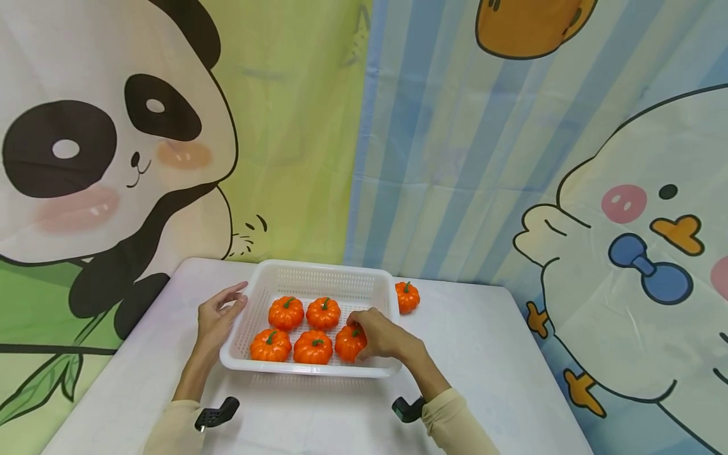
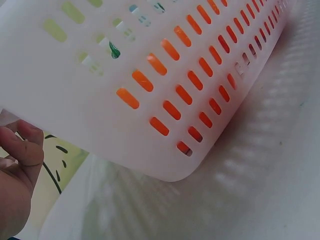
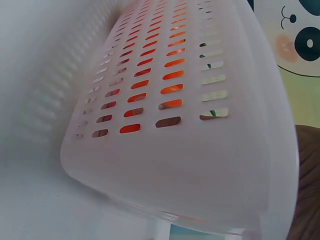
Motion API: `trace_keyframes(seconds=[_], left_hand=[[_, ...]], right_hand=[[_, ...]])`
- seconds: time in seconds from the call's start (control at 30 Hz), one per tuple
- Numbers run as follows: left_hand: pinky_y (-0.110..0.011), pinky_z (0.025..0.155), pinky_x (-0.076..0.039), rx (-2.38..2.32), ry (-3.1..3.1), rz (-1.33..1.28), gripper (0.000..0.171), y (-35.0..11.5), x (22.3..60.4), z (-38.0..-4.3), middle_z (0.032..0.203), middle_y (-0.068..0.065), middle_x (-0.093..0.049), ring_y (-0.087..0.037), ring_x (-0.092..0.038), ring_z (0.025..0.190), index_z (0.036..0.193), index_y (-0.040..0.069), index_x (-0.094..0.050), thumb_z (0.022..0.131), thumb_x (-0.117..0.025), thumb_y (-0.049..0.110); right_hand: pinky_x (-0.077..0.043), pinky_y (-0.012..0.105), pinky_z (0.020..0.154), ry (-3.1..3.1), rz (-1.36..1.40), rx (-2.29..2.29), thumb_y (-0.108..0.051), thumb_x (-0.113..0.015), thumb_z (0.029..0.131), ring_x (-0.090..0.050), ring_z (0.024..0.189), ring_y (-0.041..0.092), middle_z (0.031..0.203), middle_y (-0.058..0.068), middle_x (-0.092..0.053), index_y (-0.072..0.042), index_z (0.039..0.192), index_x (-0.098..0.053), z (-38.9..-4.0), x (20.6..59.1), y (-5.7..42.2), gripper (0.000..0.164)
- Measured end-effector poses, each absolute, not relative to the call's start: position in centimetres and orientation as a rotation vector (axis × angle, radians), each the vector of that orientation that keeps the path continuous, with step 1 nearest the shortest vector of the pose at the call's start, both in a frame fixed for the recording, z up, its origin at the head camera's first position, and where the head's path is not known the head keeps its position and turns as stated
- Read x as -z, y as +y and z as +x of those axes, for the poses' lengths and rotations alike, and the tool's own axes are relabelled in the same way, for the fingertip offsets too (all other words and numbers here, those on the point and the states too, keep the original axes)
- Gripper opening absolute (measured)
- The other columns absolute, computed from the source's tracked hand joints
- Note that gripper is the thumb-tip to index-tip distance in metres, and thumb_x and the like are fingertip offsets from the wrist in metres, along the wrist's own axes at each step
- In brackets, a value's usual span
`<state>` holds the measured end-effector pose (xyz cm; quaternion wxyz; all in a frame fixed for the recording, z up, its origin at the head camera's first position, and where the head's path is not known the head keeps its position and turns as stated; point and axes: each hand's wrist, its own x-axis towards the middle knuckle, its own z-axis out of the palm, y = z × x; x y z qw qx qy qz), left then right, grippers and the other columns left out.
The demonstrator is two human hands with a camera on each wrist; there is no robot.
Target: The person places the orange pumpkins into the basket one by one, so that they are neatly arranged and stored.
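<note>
A white slotted plastic basket (image 1: 318, 268) holds several small orange pumpkins with green stems, two at the back and three along the front. My right hand (image 1: 378, 335) reaches over the basket's right side and grips the front-right pumpkin (image 1: 348, 343), thumb and fingers around it. The basket wall hides most of that hand in the right wrist view, where the back of the hand (image 3: 307, 185) shows at the edge. At the basket's left rim, my left hand (image 1: 218, 316) has its fingertips against the outside, with fingers fairly straight.
Outside the basket, another orange pumpkin (image 1: 407, 297) sits on the white table (image 1: 478, 354) by the back right corner. Behind the table hangs a cartoon-printed curtain (image 1: 296, 158). Black wrist camera mounts (image 1: 218, 414) show near both sleeves.
</note>
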<state>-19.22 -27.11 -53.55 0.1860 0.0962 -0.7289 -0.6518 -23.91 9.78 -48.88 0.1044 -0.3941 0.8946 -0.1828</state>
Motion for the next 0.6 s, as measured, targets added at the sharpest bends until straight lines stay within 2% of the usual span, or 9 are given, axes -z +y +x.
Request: trace_keyframes(seconds=[0.33, 0.6], left_hand=[[-0.015, 0.068, -0.055, 1.827, -2.097, 0.268, 0.046, -26.5, 51.9, -18.3, 0.109, -0.004, -0.062, -0.006, -0.066, 0.074, 0.138, 0.002, -0.060, 0.096, -0.069, 0.018], [-0.015, 0.069, -0.055, 1.804, -2.125, 0.281, 0.045, -25.8, 50.5, -17.4, 0.110, -0.009, -0.062, -0.007, -0.065, 0.077, 0.138, 0.002, -0.060, 0.097, -0.067, 0.018]], right_hand=[[-0.050, 0.025, 0.089, 2.661, -1.123, 0.514, -0.021, -0.097, 0.064, -0.051, 0.095, 0.010, 0.104, -0.004, -0.064, -0.015, 0.114, -0.060, -23.7, 49.1, 9.6, 0.063], [-0.049, 0.024, 0.087, 2.664, -1.125, 0.506, -0.021, -0.096, 0.065, -0.051, 0.093, 0.009, 0.103, -0.004, -0.064, -0.015, 0.116, -0.060, -23.5, 49.0, 9.5, 0.062]])
